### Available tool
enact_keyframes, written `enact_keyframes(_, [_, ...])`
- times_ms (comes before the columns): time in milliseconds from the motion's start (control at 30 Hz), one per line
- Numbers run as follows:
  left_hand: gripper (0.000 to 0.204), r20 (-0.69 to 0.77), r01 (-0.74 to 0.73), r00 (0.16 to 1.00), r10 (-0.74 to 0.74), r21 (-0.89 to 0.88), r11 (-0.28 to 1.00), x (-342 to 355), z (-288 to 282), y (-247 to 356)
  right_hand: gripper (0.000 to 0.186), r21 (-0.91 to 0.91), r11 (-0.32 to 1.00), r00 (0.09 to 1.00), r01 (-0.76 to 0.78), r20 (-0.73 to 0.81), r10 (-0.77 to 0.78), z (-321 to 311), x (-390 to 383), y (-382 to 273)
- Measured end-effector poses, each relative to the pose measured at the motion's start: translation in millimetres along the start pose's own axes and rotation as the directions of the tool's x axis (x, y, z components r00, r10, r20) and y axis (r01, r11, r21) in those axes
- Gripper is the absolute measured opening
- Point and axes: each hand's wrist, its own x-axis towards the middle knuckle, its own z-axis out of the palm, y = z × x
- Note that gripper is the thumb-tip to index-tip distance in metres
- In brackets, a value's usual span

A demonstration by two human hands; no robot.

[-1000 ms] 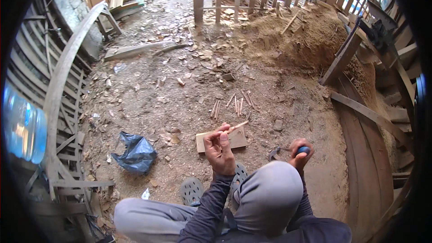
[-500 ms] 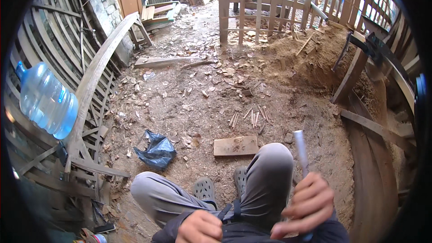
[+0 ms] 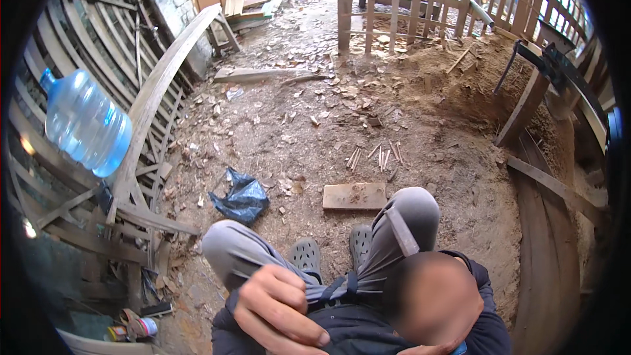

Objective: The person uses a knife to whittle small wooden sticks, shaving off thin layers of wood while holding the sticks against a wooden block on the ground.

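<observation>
My right hand point(image 3: 439, 299) is low at the right, in front of my body, mostly covered by a blurred patch. From its top a grey metal bar point(image 3: 401, 231) with a flat, chisel-like shape leans up and left across my right knee. The part within the grip is hidden. My left hand point(image 3: 273, 306) is in front of my lap, its fingers curled in; I cannot make out what they hold, if anything. Beyond my feet a wooden block point(image 3: 355, 196) lies on the ground, with several thin wooden sticks point(image 3: 388, 156) farther off.
A crumpled dark plastic bag point(image 3: 242, 196) lies left of the block. At the left, a large blue water bottle point(image 3: 89, 121) rests beside a curved wooden beam point(image 3: 154, 85). Planks point(image 3: 555, 187) and a sawdust heap point(image 3: 453, 85) occupy the right; a slatted fence point(image 3: 407, 13) stands behind.
The metal bar has tipped from upright to leaning left, and my right hand has turned and moved slightly left. My left hand has risen and moved left. The whole view has shifted slightly.
</observation>
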Motion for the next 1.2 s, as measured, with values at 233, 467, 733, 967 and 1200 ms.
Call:
enact_keyframes(233, [0.028, -0.196, 0.102, 0.98, -0.023, 0.404, 0.909, 3, -16, -1, 0.011, -0.395, 0.891, 0.972, -0.222, -0.019, 0.234, -56, 20, -10])
enact_keyframes(467, [0.021, -0.499, 0.196, 0.866, -0.048, 0.249, 0.948, 44, 14, 23, 0.049, -0.462, 0.885, 0.918, -0.06, -0.373, -0.132, -24, 47, 6])
enact_keyframes(733, [0.04, -0.007, 0.395, 0.869, -0.495, -0.593, 0.702, 24, 62, -6, 0.025, -0.191, 0.974, 0.99, -0.12, -0.1, 0.103, -46, 67, -28])
enact_keyframes(967, [0.015, 0.249, 0.468, 0.877, -0.411, -0.639, 0.611, 17, 51, -18, 0.019, -0.193, 0.963, 0.981, -0.191, -0.083, 0.178, -42, 80, -34])
enact_keyframes(1200, [0.012, 0.128, 0.522, 0.843, -0.522, -0.428, 0.738, 10, 40, -1, 0.032, -0.06, 0.979, 0.947, -0.196, -0.272, 0.173, -51, 77, -17])
